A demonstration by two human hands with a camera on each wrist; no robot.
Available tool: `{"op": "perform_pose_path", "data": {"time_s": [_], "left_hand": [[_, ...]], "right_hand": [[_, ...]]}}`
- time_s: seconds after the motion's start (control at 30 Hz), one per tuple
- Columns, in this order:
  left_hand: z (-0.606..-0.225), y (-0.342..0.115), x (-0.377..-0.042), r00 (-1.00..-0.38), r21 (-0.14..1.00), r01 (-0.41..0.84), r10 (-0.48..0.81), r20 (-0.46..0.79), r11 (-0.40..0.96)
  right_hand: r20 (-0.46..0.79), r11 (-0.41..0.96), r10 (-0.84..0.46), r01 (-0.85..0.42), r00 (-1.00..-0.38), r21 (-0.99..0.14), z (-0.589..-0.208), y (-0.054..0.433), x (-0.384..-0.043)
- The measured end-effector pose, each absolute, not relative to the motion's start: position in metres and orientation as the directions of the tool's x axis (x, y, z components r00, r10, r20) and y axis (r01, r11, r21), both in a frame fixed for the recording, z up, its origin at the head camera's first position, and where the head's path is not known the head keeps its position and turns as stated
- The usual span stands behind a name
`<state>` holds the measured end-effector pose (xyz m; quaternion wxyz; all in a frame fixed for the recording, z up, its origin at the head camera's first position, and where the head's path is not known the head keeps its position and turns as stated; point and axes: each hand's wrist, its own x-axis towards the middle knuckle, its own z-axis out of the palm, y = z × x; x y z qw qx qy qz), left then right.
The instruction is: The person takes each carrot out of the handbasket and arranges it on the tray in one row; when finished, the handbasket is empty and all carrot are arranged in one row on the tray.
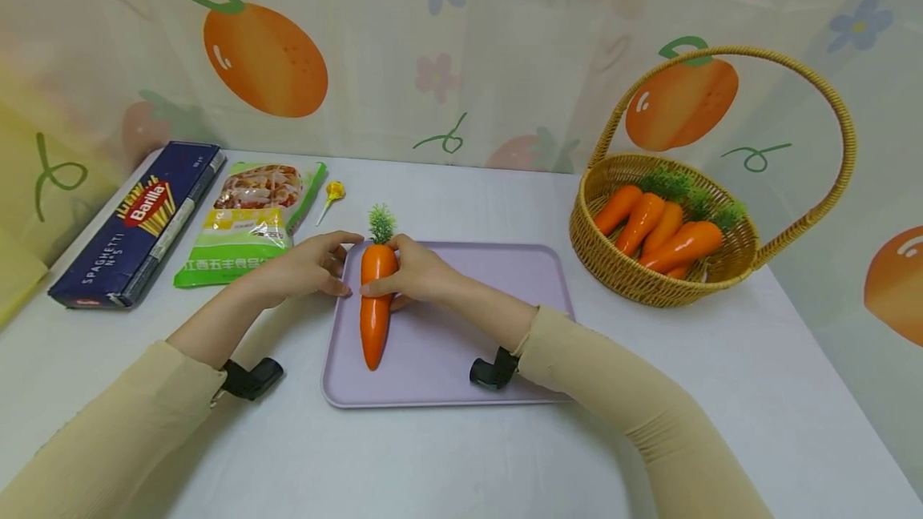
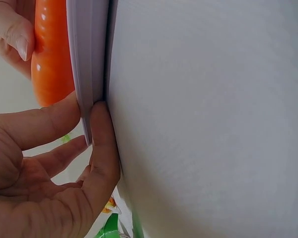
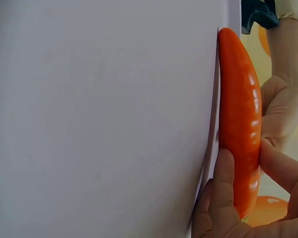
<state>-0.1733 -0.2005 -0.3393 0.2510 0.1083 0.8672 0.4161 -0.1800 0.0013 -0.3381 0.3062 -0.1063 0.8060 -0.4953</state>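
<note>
An orange toy carrot (image 1: pixel 373 319) with a green frilly top lies lengthwise on the left part of a light purple tray (image 1: pixel 505 263), its tip towards me. Around the thick upper part of the carrot (image 3: pixel 241 109), my right hand (image 1: pixel 425 271) pinches with thumb on one side and fingers on the other. My left hand (image 1: pixel 306 267) is at the tray's upper left corner. In the left wrist view, that hand (image 2: pixel 49 163) pinches the tray rim (image 2: pixel 89 49), thumb and fingers on its two sides.
A wicker basket (image 1: pixel 620 279) with a tall handle holds several carrots (image 1: pixel 642 223) at the right. To the left lie a blue Barilla spaghetti box (image 1: pixel 137 223), a green-and-white food packet (image 1: pixel 245 223) and a yellow lollipop (image 1: pixel 335 191). A printed curtain (image 1: pixel 375 62) hangs behind the white table.
</note>
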Motion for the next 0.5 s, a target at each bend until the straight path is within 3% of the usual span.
{"op": "perform_pose_path", "data": {"time_s": [0.5], "left_hand": [[-0.3390,-0.2007,-0.1725,-0.850,0.780,-0.021,0.399,-0.344,0.626]], "right_hand": [[-0.326,0.572,-0.471,-0.002,-0.820,-0.820,-0.3374,-0.0016,-0.1791]]}}
